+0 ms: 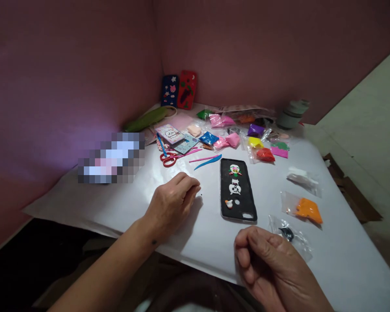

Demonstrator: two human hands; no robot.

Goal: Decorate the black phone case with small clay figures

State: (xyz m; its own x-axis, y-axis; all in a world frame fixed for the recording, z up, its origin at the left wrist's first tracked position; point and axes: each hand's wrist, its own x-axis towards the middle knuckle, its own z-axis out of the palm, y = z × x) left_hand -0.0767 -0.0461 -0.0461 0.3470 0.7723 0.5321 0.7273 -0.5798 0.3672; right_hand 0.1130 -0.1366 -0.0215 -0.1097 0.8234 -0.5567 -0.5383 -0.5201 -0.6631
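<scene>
My left hand [172, 200] rests over the white-covered table with its fingers bent and pressed together; whatever they hold, if anything, is hidden. A tiny dark speck [201, 194] lies just beside its fingertips. At the near edge, my right hand [268, 264] is curled, thumb against forefinger, and I cannot make out anything between them. Between and beyond the hands lies a black phone case [243, 189], decorated with small clay figures: a white-and-green one [235, 170], a white cat-like one [234, 187] and a small white-and-orange one [229, 203].
Bags of black [286, 234], orange [308, 210] and white clay [300, 178] lie right. Behind are several coloured clay packets [209, 138], red scissors [169, 160], blue modelling tool [208, 162], and two decorated cases [187, 90]. A blurred lit screen [112, 158] stands left, a bottle [291, 115] back right.
</scene>
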